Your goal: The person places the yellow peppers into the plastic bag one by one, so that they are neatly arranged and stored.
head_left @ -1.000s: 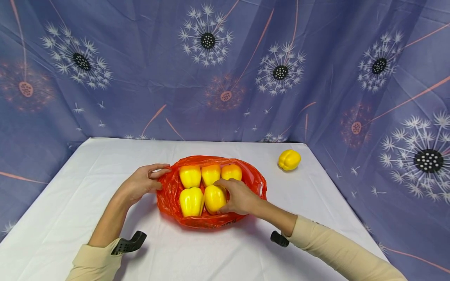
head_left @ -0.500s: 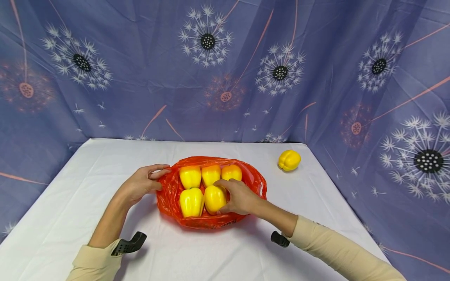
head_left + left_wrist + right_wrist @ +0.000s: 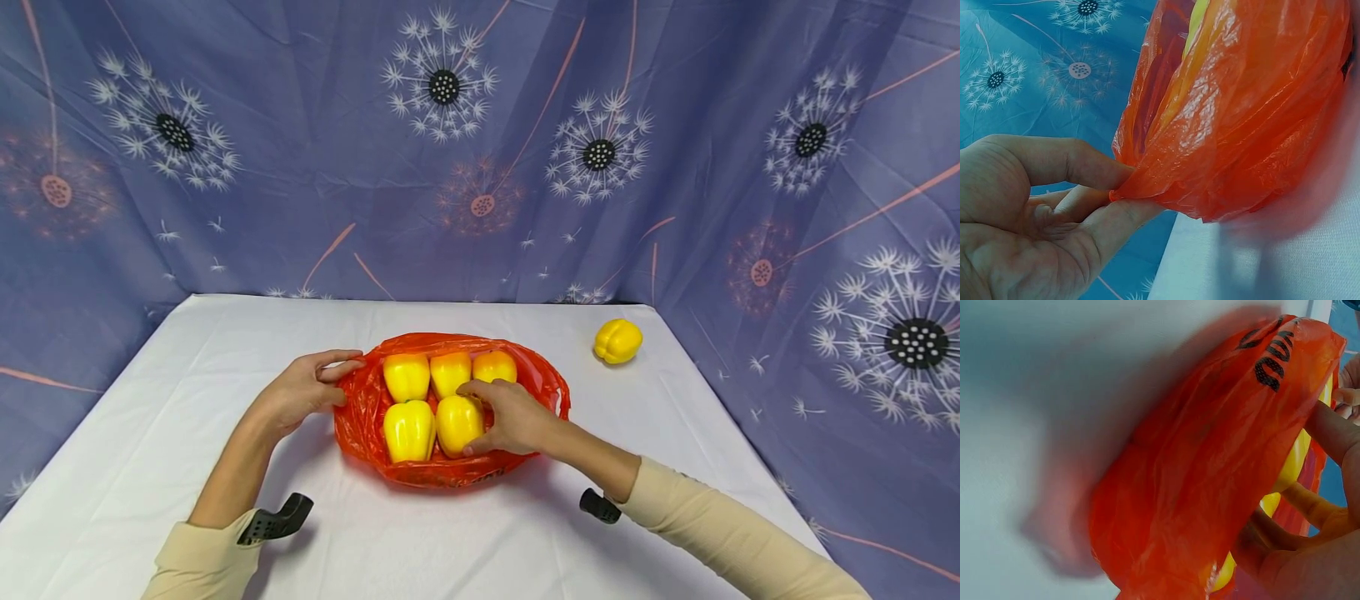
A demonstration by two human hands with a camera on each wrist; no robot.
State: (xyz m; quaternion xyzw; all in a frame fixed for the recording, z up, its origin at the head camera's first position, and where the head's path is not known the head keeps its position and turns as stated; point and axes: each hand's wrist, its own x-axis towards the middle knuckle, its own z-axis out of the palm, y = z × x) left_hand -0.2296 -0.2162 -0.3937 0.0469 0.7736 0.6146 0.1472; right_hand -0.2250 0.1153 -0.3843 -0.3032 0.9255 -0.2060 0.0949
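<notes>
A red plastic bag (image 3: 360,433) lies with its mouth spread open on the table, several yellow bell peppers inside in two rows. My left hand (image 3: 300,390) pinches the bag's left edge; the left wrist view shows the film (image 3: 1197,156) between thumb and forefinger. Inside the bag, my right hand (image 3: 517,421) grips the front-row bell pepper (image 3: 457,425) on the right, fingers at its far side and thumb at its near side. Left of it sits another bell pepper (image 3: 409,432). In the right wrist view the bag's wall hides part of the right hand (image 3: 1316,525).
One more yellow bell pepper (image 3: 618,341) lies outside the bag, near the back right corner of the table. A white cloth (image 3: 420,542) covers the table. Behind and beside it hangs a blue curtain (image 3: 315,125) with a dandelion print.
My right wrist and forearm have shifted very slightly to the right, with the hand still on the same bell pepper. The left hand keeps its place on the bag's edge.
</notes>
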